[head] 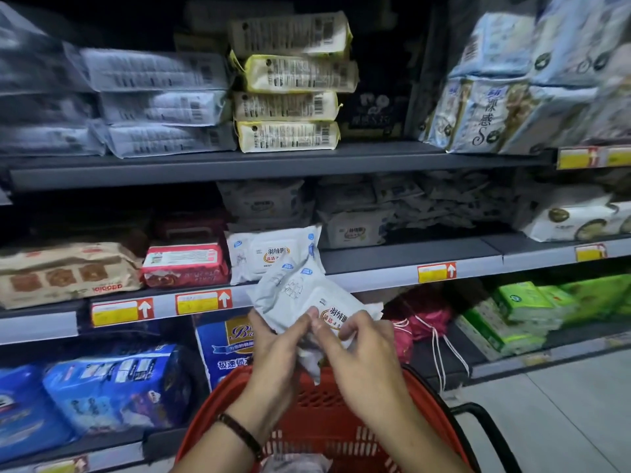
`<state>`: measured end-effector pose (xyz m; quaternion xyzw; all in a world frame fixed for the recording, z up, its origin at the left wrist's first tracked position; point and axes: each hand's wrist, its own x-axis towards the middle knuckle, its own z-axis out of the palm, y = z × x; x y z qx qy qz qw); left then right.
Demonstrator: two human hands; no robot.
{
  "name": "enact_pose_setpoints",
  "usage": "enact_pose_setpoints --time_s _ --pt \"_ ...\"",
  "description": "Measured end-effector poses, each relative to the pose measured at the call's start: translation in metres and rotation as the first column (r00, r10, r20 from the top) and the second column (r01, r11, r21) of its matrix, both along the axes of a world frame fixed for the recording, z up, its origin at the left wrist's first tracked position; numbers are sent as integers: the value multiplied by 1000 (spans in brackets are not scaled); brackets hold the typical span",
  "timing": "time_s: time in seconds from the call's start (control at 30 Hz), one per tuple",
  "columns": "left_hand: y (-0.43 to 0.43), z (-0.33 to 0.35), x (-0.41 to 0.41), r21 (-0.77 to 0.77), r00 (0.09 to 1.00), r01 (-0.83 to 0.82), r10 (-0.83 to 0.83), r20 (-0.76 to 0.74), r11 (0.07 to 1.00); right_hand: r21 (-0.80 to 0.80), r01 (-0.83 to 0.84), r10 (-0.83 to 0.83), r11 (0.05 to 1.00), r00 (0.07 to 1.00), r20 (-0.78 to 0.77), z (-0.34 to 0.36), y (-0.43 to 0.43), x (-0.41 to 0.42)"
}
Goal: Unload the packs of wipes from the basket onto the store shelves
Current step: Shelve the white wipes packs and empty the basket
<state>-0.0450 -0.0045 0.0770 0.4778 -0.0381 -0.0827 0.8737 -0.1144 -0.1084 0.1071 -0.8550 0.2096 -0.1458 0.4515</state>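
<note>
Both of my hands hold one white pack of wipes [300, 295] above the red basket [324, 428], just in front of the middle shelf [375, 264]. My left hand [276, 346] grips its lower left edge. My right hand [355, 343] pinches its front near the orange label. A matching white pack [269, 250] stands on the middle shelf right behind it. Another pack [297, 464] shows in the basket at the bottom edge of the view.
Red [186, 264] and brown packs [65, 271] lie left of the white pack on the middle shelf, more white packs [355, 227] further back. The upper shelf holds stacked packs [286, 107]. Blue packages [116, 384] and green packs [512, 312] fill the lower shelf. Grey floor [563, 404] lies right.
</note>
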Motion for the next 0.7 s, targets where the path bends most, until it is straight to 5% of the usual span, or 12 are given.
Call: enact_pose_setpoints --time_s 0.13,0.37,0.7 --pt "0 5 1 -52 999 43 -42 18 998 100 124 -136 987 983 127 -5 -1 14" --pt "-7 4 0 -12 989 79 -77 125 997 577 121 -202 807 976 77 -36 -18 45" --pt "-21 5 24 -55 999 -31 32 15 998 228 254 -290 940 947 140 23 -53 89"
